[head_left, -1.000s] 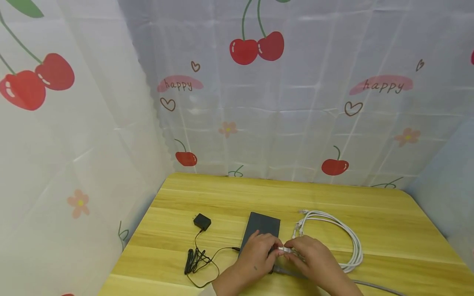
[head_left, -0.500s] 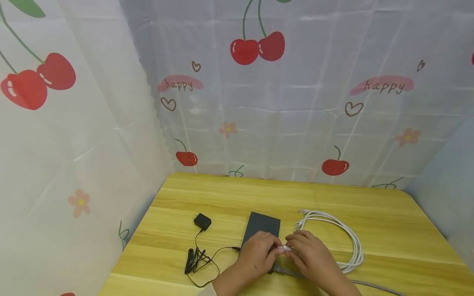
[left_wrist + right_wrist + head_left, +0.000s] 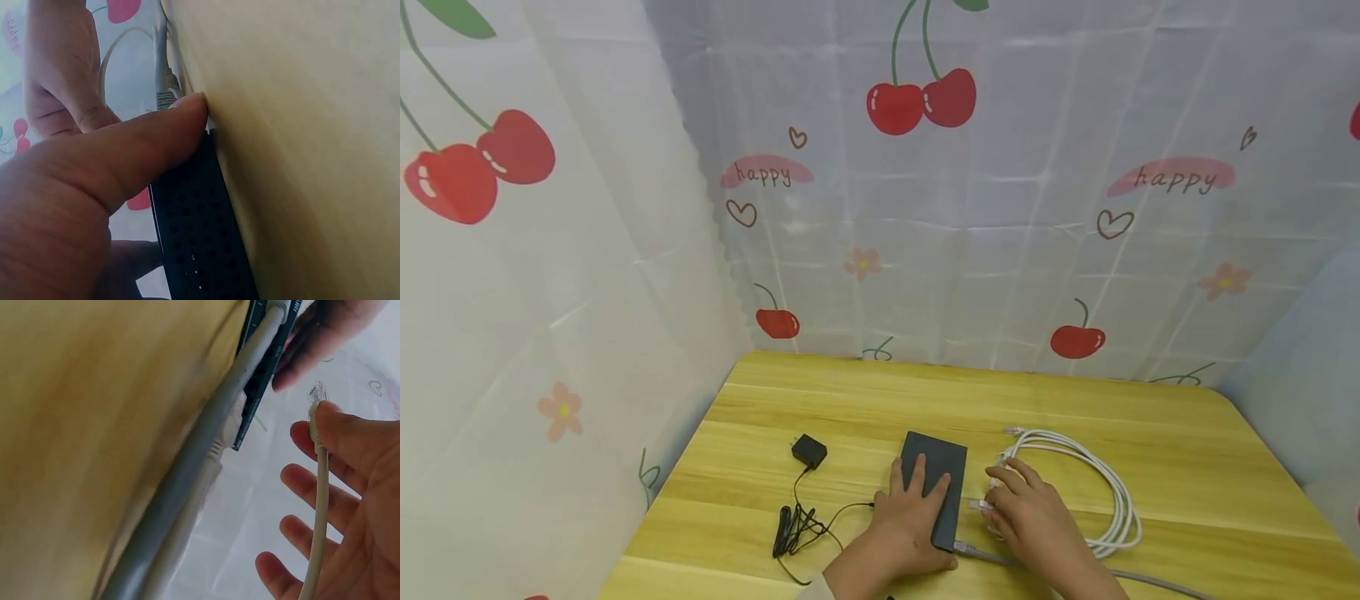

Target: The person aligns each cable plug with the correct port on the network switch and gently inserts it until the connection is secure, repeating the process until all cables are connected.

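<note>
I see left hand (image 3: 912, 523) spread on black box (image 3: 946, 457), unclenched; right hand (image 3: 1030, 510) pinches white plug (image 3: 314, 416) off box's three o'clock, apart. Gray cable (image 3: 195, 456) meets box at five o'clock.

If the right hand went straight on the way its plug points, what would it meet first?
Probably the port side of the black network box, just ahead of the white Ethernet plug the right hand pinches. Height is unclear; it might instead meet the left hand resting on top.
</note>
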Demonstrator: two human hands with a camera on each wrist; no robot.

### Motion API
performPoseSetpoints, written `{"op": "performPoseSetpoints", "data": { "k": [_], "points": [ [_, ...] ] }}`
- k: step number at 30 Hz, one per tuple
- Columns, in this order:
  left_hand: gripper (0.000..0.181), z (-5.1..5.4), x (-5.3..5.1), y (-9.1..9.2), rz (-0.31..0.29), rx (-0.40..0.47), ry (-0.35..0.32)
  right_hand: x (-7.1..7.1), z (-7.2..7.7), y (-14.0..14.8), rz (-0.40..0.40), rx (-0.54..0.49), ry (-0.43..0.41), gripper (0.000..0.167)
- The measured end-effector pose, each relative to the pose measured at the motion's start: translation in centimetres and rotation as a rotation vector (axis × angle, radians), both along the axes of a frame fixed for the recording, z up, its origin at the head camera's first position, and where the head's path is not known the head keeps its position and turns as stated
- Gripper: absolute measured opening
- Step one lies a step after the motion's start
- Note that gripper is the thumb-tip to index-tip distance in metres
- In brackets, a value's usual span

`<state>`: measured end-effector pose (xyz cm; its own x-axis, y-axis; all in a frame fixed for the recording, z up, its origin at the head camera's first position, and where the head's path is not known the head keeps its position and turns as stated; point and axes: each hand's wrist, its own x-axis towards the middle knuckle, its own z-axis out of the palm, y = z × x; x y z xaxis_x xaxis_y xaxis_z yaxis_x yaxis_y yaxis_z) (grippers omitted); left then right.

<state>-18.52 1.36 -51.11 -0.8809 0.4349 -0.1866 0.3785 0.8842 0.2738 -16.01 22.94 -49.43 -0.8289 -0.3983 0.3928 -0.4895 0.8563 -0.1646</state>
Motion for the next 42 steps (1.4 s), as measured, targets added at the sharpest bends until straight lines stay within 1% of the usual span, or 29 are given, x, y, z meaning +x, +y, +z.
{"op": "performPoseSetpoints", "data": {
  "k": [2,7,11,14,18,22,25,27,29,35,42],
  "points": [
    [0.104,-0.1,0.0,0.2,0.007,-0.003,0.000,0.0,-0.1,0.0,-0.009,0.003,-0.019,0.010],
    [0.106,-0.1,0.0,0.5,0.027,-0.002,-0.038,-0.1,-0.2,0.0,-0.023,0.012,-0.036,0.008],
    [0.107,0.0,0.0,0.5,0.045,0.023,-0.055,-0.1,-0.2,0.0,-0.030,0.023,-0.088,0.007],
    [0.107,0.0,0.1,0.4,0.057,0.056,-0.050,0.0,-0.3,-0.1,-0.036,0.029,-0.117,0.005],
    [0.107,0.2,0.2,0.2,0.078,0.145,-0.051,0.0,-0.4,-0.3,-0.044,0.027,-0.102,0.005],
    [0.104,0.6,0.2,-0.1,0.090,0.233,-0.098,0.1,-0.5,-0.3,-0.030,0.018,-0.063,0.007],
    [0.103,0.9,0.1,-0.2,0.088,0.275,-0.122,0.1,-0.5,-0.3,-0.013,0.015,-0.021,0.008],
    [0.103,1.1,0.1,-0.2,0.083,0.290,-0.123,0.0,-0.4,-0.3,-0.002,0.016,0.003,0.009],
    [0.103,1.1,0.1,-0.1,0.079,0.294,-0.122,0.0,-0.4,-0.2,0.003,0.014,0.002,0.009],
    [0.103,1.2,0.2,0.0,0.081,0.302,-0.130,0.1,-0.2,-0.2,0.025,0.006,-0.046,0.008],
    [0.103,1.2,0.2,-0.1,0.086,0.324,-0.134,0.1,-0.1,-0.2,0.068,-0.029,-0.073,0.006]
  ]
}}
